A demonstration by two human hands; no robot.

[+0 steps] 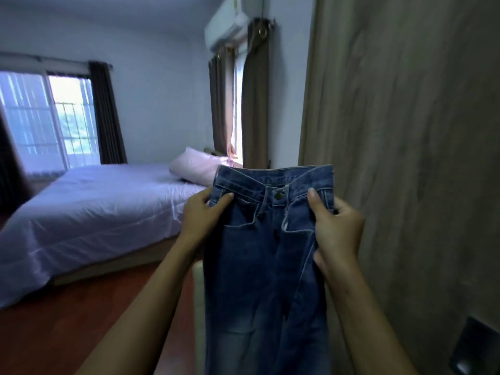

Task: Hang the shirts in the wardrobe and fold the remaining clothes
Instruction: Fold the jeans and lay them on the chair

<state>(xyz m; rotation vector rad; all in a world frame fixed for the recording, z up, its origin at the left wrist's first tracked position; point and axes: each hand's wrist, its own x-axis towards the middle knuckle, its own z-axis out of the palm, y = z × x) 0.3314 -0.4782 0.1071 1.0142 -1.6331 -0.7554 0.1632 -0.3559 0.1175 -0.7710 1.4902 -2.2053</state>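
The left hand (201,212) and right hand (335,231) pinch jeans (257,266) at waistband.

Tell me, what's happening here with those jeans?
A person is holding up a pair of blue jeans with both hands, front side facing them. The left hand pinches the waistband's left side and the right hand grips the right side, so the legs hang down, not yet folded. They stand beside a wood-grain panel on the right, with a bed and pillow off to the left.
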